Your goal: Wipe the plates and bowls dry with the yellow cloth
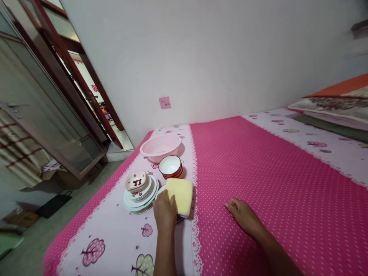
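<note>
My left hand (165, 210) is closed on a folded yellow cloth (179, 194), which lies over a plate (161, 190) that is mostly hidden beneath it. My right hand (243, 214) rests flat on the pink dotted bedcover (258, 172), fingers stretched out and holding nothing. Left of the cloth stands a stack of white plates (140, 198) with a small patterned square dish (135, 180) on top. Behind the cloth sits a stack of red-and-white bowls (170, 166), and farther back a pink plastic basin (160, 147).
The dishes stand on the pale printed border of the cover, near the bed's left edge. Beyond that edge are the floor and a glass door (51, 115). Folded bedding and a pillow (336, 103) lie at the far right. A pink note (165, 102) is stuck on the wall.
</note>
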### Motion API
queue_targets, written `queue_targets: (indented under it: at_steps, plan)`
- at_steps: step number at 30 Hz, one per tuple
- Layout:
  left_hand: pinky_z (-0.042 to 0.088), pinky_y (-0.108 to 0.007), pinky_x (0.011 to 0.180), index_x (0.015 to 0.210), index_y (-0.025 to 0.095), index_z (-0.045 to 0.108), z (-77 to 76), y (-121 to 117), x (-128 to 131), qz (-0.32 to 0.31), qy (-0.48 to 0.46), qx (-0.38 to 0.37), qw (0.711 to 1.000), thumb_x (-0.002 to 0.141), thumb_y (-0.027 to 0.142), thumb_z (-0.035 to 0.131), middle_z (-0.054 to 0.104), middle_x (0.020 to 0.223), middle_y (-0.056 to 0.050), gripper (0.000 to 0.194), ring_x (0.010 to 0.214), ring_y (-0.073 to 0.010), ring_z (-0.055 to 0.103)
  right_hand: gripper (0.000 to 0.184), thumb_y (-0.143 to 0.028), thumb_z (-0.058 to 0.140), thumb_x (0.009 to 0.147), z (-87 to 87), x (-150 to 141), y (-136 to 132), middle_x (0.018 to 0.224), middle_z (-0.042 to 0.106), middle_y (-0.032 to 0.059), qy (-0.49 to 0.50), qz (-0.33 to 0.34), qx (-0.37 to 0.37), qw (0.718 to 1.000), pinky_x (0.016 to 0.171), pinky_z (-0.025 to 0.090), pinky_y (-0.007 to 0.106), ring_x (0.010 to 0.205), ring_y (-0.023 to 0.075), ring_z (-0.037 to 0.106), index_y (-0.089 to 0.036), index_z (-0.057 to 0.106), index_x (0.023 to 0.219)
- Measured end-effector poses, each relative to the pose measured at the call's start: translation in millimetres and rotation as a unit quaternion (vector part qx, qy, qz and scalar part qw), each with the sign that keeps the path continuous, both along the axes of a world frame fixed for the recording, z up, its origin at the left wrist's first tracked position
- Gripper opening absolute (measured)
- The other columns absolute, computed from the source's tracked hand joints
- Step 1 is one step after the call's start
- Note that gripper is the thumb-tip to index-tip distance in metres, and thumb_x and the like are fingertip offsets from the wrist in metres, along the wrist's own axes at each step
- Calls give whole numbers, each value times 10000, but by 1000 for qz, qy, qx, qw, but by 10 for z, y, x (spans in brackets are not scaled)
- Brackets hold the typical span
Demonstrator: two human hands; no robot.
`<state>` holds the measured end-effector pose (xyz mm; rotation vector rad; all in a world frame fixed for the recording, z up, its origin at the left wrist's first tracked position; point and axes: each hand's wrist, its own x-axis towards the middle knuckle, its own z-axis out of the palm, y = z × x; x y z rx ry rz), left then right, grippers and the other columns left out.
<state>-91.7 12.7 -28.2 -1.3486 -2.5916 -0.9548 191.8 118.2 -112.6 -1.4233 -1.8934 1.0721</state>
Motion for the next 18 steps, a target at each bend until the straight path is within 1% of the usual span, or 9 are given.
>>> queue_targets:
  at_steps: [4,8,10,11,12,14,15,16,18]
  plan:
    - [492,-448,1004,1268,89,665,28,22,118,-29,-15,-13,999,959,203,598,704,1221,-207,336,1149,-339,659,376,-514,484,919,11,-6,-11,607,365,-68,4,-4,-8,1000,583,266,297,561,138,349,-267,341,674]
    - [486,-476,1002,1265,55,664,71,51,229,-49,-33,-14,998,936,153,623,683,1202,-230,346,1158,-365,634,406,-530,531,903,36,-3,-19,592,362,-73,24,-11,-23,999,575,280,294,551,128,335,-260,351,659]
    - [476,-478,1017,1282,39,649,95,62,321,-57,-43,-1,997,930,111,597,668,1211,-233,363,1174,-363,615,436,-563,550,901,67,0,-18,572,403,-64,38,-16,-38,998,561,307,292,534,128,360,-257,371,647]
    - [474,-467,1024,1299,42,638,103,68,387,-63,-47,8,997,928,89,578,660,1226,-228,379,1185,-353,606,447,-592,542,908,90,0,-19,575,463,-47,43,-15,-46,998,556,339,293,528,132,401,-254,404,650]
    - [473,-451,1026,1312,52,630,106,76,466,-72,-51,17,996,924,72,561,655,1241,-220,394,1192,-340,601,456,-626,526,918,117,-3,-23,611,554,-15,58,-14,-61,996,561,389,298,537,144,470,-246,465,673]
    - [479,-417,1018,1312,90,636,96,99,658,-97,-57,32,993,912,55,553,656,1249,-196,411,1191,-315,604,500,-688,506,930,177,-21,-45,841,744,91,139,-5,-120,983,642,520,332,666,196,658,-212,626,834]
    - [482,-407,1010,1294,112,651,83,114,761,-115,-60,36,991,897,54,566,664,1238,-184,410,1179,-310,611,537,-707,522,928,205,-39,-64,1000,781,146,197,2,-157,968,718,570,363,784,232,728,-193,675,964]
    - [483,-406,1008,1274,129,666,67,130,862,-134,-65,40,988,880,51,579,673,1223,-176,412,1169,-310,617,571,-713,562,917,227,-63,-86,1132,778,186,255,6,-194,947,796,596,397,900,266,760,-181,691,1082]
    - [472,-438,1021,1256,150,683,37,159,1044,-179,-90,58,978,848,49,593,686,1220,-180,430,1164,-332,620,600,-691,668,879,253,-124,-134,1241,758,212,330,5,-237,914,892,603,449,1023,310,766,-177,697,1186]
